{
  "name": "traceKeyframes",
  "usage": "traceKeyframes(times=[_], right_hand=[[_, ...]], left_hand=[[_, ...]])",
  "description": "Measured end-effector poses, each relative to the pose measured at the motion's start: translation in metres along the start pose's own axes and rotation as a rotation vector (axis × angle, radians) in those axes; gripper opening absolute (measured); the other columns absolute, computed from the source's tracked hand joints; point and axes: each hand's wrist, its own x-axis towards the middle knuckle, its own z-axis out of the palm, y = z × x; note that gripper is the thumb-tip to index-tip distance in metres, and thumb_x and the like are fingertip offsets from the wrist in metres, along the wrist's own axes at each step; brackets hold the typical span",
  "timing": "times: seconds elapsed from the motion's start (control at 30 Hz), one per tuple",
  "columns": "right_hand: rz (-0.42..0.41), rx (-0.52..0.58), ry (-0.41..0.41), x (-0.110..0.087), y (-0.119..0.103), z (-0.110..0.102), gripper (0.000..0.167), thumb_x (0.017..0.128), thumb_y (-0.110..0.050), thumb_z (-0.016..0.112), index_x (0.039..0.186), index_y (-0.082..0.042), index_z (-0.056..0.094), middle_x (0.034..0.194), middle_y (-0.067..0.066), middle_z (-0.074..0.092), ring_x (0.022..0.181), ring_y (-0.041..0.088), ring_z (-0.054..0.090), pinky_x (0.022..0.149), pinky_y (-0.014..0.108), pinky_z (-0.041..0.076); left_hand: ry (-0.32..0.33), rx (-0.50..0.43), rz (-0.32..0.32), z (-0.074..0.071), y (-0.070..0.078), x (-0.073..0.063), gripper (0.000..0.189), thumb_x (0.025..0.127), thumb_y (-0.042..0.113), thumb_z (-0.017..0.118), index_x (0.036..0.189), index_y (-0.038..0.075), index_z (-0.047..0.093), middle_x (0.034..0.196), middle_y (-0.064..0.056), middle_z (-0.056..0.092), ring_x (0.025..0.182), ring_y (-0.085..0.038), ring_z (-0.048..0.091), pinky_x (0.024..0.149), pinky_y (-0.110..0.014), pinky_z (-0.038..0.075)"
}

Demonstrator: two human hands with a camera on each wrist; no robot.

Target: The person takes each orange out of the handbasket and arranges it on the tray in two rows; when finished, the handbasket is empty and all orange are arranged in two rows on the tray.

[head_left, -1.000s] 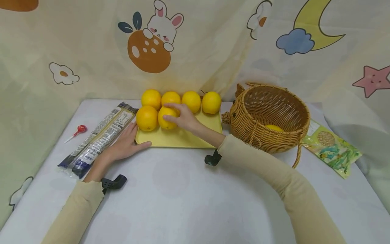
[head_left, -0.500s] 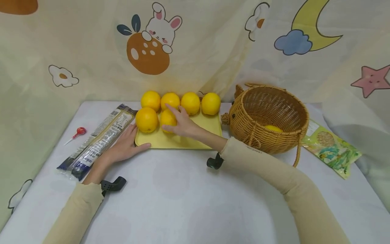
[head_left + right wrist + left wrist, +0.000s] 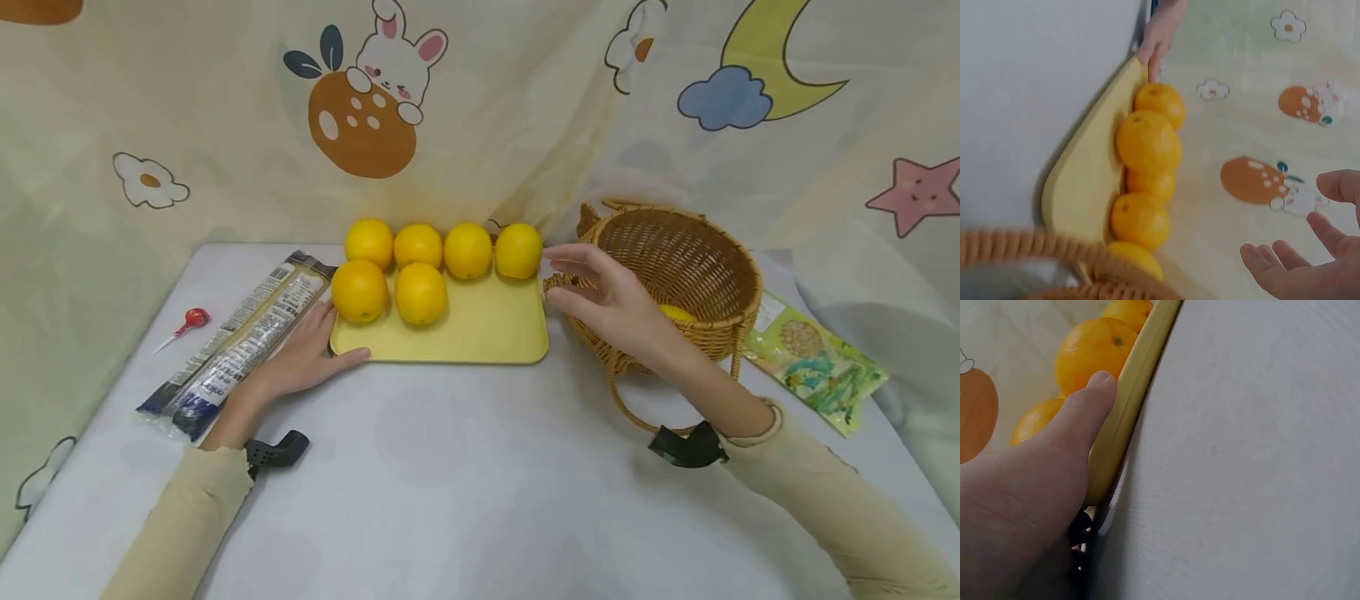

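Woven wicker basket, smooth matt plastic tray, dimpled oranges

The left hand lies low in the left-centre of the head view, palm down and flat, fingers straight and together, thumb stretched out to the right. Its forearm runs down to the lower left corner in a beige sleeve, a dark strap at the wrist. In the left wrist view the thumb is extended and straight. The right hand hovers right of centre, raised, fingers spread and loosely bent, holding nothing. Its forearm slants to the lower right corner, beige sleeve pushed back, dark strap at the wrist.
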Motion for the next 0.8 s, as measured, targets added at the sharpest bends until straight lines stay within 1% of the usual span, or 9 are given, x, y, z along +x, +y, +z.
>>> traceKeyframes(times=[0.1, 0.17, 0.27, 0.33, 0.4, 0.43, 0.5, 0.7, 0.8], right_hand=[[0.028, -0.041, 0.038, -0.005, 0.004, -0.011, 0.043, 0.097, -0.025, 0.059, 0.136, -0.013, 0.049, 0.141, 0.003, 0.051, 0.135, 0.020, 0.046, 0.108, 0.030, 0.045], [0.040, 0.039, 0.068, -0.007, 0.007, -0.014, 0.039, 0.097, -0.024, 0.059, 0.134, -0.012, 0.051, 0.138, 0.004, 0.054, 0.131, 0.018, 0.050, 0.104, 0.024, 0.048], [0.103, 0.377, 0.067, -0.005, 0.011, -0.020, 0.027, 0.097, -0.017, 0.060, 0.122, -0.010, 0.058, 0.125, 0.003, 0.060, 0.119, 0.014, 0.057, 0.097, 0.019, 0.051], [0.144, 0.591, 0.073, 0.001, 0.012, -0.030, 0.017, 0.096, -0.011, 0.060, 0.113, -0.007, 0.062, 0.116, 0.003, 0.064, 0.109, 0.014, 0.062, 0.092, 0.022, 0.055], [0.182, 0.707, 0.028, 0.013, 0.014, -0.049, 0.011, 0.095, -0.008, 0.060, 0.105, -0.007, 0.064, 0.107, 0.002, 0.067, 0.102, 0.015, 0.065, 0.088, 0.025, 0.057], [0.186, 0.700, -0.004, 0.021, 0.015, -0.060, 0.010, 0.095, -0.008, 0.060, 0.104, -0.006, 0.065, 0.104, 0.002, 0.069, 0.098, 0.015, 0.066, 0.086, 0.026, 0.058], [0.175, 0.597, -0.085, 0.038, 0.020, -0.084, 0.012, 0.097, -0.010, 0.058, 0.105, -0.006, 0.065, 0.103, 0.003, 0.070, 0.094, 0.014, 0.068, 0.083, 0.027, 0.059], [0.186, 0.054, -0.357, 0.075, 0.048, -0.138, 0.028, 0.102, -0.019, 0.049, 0.125, -0.005, 0.056, 0.118, 0.003, 0.067, 0.105, 0.012, 0.067, 0.087, 0.026, 0.058], [0.244, -0.134, -0.483, 0.084, 0.057, -0.152, 0.036, 0.103, -0.025, 0.048, 0.132, -0.003, 0.053, 0.128, 0.004, 0.062, 0.116, 0.013, 0.063, 0.093, 0.025, 0.055]], left_hand=[[0.002, 0.001, -0.004, -0.001, -0.001, -0.002, 0.102, 0.089, 0.058, 0.058, 0.157, 0.011, -0.003, 0.165, -0.013, -0.002, 0.152, -0.036, -0.001, 0.122, -0.059, 0.005], [0.005, 0.003, -0.005, -0.001, -0.002, -0.003, 0.102, 0.089, 0.058, 0.058, 0.157, 0.011, -0.003, 0.165, -0.013, -0.003, 0.152, -0.036, 0.000, 0.121, -0.060, 0.005], [0.010, 0.000, 0.001, -0.001, -0.002, -0.002, 0.102, 0.089, 0.058, 0.058, 0.157, 0.011, -0.002, 0.165, -0.013, -0.002, 0.152, -0.036, 0.000, 0.121, -0.059, 0.006], [0.008, -0.003, 0.008, -0.001, -0.001, -0.001, 0.102, 0.089, 0.059, 0.057, 0.157, 0.011, -0.002, 0.165, -0.013, -0.003, 0.152, -0.036, -0.001, 0.121, -0.060, 0.005], [0.006, -0.003, 0.009, -0.002, 0.000, 0.000, 0.102, 0.089, 0.059, 0.057, 0.157, 0.010, -0.001, 0.165, -0.014, -0.002, 0.152, -0.036, -0.001, 0.121, -0.059, 0.005], [0.006, -0.002, 0.006, -0.003, 0.001, 0.000, 0.101, 0.089, 0.059, 0.057, 0.157, 0.010, -0.001, 0.165, -0.014, -0.002, 0.152, -0.036, -0.001, 0.122, -0.059, 0.005], [0.009, 0.000, 0.000, -0.004, 0.001, 0.000, 0.102, 0.089, 0.059, 0.057, 0.157, 0.010, -0.001, 0.165, -0.014, -0.003, 0.152, -0.036, -0.001, 0.122, -0.059, 0.004], [0.017, -0.010, 0.016, -0.004, 0.000, -0.002, 0.101, 0.090, 0.056, 0.059, 0.157, 0.010, -0.001, 0.165, -0.015, -0.001, 0.152, -0.037, 0.000, 0.121, -0.060, 0.006], [0.014, -0.011, 0.018, -0.003, 0.001, -0.001, 0.101, 0.090, 0.057, 0.058, 0.157, 0.009, 0.000, 0.164, -0.016, -0.001, 0.152, -0.038, 0.001, 0.121, -0.060, 0.006]])
